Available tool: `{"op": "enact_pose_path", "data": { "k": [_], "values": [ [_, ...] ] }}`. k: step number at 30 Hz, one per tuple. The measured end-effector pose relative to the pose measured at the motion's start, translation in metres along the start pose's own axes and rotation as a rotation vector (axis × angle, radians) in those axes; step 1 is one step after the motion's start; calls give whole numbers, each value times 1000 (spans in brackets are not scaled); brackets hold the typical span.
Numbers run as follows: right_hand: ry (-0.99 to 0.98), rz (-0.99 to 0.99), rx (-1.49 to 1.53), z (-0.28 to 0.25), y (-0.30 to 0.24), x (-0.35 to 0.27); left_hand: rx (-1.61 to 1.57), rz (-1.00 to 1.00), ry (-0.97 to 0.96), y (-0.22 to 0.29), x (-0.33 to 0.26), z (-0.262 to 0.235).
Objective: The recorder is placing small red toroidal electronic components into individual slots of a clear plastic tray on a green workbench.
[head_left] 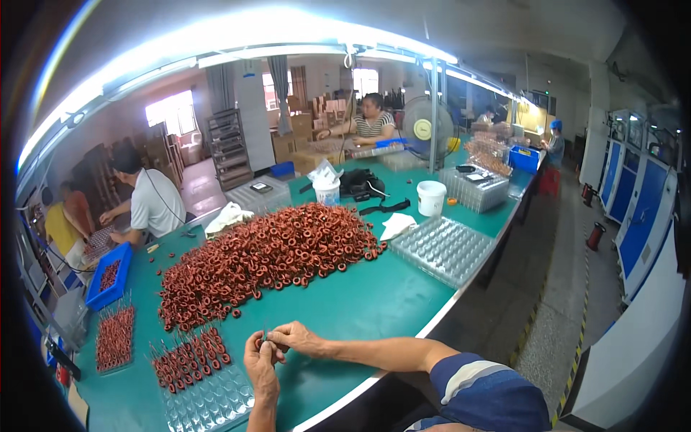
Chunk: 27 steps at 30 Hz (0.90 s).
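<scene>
My left hand (262,366) pinches a small red-brown wire-wound ring coil (259,344) at the table's near edge. Fingers of my right hand (301,339) close on the same coil from the right, where a thin lead sticks up; most of the coil is hidden by the fingers. Just left of my hands lies a clear plastic tray (205,403), its far rows filled with coils (188,360) whose leads point up and its near pockets bare. Beyond my hands rises a large heap of similar coils (266,248).
A filled coil tray (115,338) and a blue bin (109,276) stand at left. An empty clear tray (443,248), a white tub (431,198) and stacked trays (473,189) are at right. A fan (426,129) stands behind. Other people work around the green table (345,317).
</scene>
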State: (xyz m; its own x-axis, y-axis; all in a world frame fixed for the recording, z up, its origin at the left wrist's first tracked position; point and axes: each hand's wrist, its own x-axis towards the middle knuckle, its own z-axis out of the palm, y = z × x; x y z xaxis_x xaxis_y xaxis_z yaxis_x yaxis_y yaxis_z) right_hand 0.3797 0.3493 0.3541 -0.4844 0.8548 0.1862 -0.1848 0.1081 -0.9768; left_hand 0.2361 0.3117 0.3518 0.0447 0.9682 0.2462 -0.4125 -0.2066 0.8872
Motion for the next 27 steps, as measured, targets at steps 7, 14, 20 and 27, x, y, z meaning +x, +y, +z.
{"op": "enact_pose_path", "data": {
  "k": [7,14,20,27],
  "values": [
    [190,-96,-234,2,-21,0,523,208,-28,10,-7,-7],
    [212,5,-285,-25,-5,2,52,-285,-76,3,-1,-6],
    [92,117,-77,-15,-5,9,124,-340,-73,9,-5,-21],
    [105,110,15,-27,-21,1,145,-177,-130,8,9,-6]
  ]
}}
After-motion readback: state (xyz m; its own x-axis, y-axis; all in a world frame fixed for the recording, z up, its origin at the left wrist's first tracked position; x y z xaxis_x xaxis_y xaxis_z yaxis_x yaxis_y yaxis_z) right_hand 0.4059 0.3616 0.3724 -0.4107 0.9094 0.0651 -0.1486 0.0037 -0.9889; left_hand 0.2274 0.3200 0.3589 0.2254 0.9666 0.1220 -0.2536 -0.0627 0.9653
